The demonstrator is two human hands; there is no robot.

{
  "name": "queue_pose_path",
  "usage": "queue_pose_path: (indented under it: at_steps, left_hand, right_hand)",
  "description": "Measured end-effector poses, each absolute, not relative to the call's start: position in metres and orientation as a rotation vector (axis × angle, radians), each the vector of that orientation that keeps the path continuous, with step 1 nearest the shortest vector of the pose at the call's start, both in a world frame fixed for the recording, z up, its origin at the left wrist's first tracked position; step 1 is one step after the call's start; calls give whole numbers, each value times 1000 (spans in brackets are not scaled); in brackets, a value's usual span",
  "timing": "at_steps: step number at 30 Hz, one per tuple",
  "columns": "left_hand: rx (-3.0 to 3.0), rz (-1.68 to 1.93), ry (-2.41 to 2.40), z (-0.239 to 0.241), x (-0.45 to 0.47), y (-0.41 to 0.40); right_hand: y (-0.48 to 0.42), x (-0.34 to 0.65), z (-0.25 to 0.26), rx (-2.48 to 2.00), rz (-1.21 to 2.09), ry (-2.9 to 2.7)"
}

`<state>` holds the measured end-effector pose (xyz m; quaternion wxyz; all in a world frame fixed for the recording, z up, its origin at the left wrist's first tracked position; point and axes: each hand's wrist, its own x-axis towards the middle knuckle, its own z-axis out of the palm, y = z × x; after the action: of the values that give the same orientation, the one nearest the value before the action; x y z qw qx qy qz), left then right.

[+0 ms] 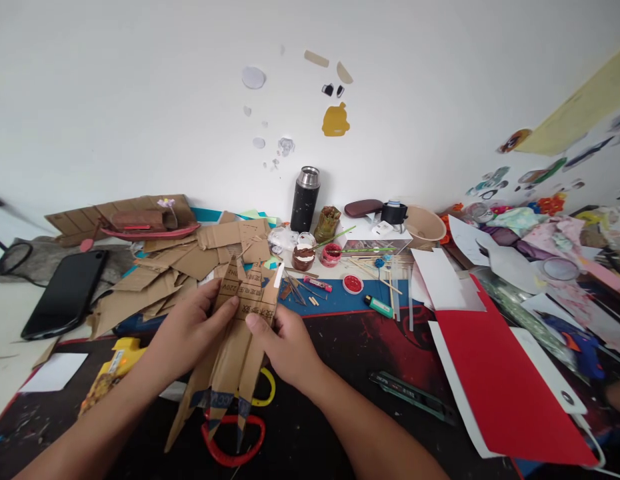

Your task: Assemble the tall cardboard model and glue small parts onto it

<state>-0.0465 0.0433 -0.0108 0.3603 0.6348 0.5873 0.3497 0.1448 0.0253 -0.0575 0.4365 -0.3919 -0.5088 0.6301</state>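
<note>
Landmark: the cardboard strips, a fanned bundle with printed characters, held just above the dark mat in the centre foreground.

- Far left of the strips: black phone, lying flat
- Left and behind: heap of cardboard offcuts, many pieces, loosely overlapped
- Touching the strips on their left: left hand, thumb on top and fingers curled beneath, pinching the upper end
- Directly under the strips' lower tips: red-handled scissors, lying on the mat, blades hidden
- Touching on the right: right hand, thumb pressed on the printed face, fingers tucked below, also gripping
- Behind and right: black flask, upright near the wall; paint pots near it, open
- Right, on the mat: utility knife, lying apart from both hands
- Far right: red sheet lying over white paper

Progress, judged: cutting looks largely done, given the offcuts and the tools set down. The strips are gathered at the top but splay loose below; no glue or binding can be seen, so the joining appears unfinished
</note>
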Motion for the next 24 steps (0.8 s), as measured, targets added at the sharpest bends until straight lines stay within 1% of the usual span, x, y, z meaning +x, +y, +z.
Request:
queue_pose_path:
  at_steps: [6,16,24]
  left_hand:
    - [1596,809,1450,-16,-35,32]
    - [1519,810,1424,-12,-37,36]
    - [1576,743,1309,-11,-33,36]
  right_hand:
    - [32,153,-57,-1089,1376,-1326]
    - [36,155,-59,-1061,1379,-1319]
    - [42,161,-53,-1166,1213,-1365]
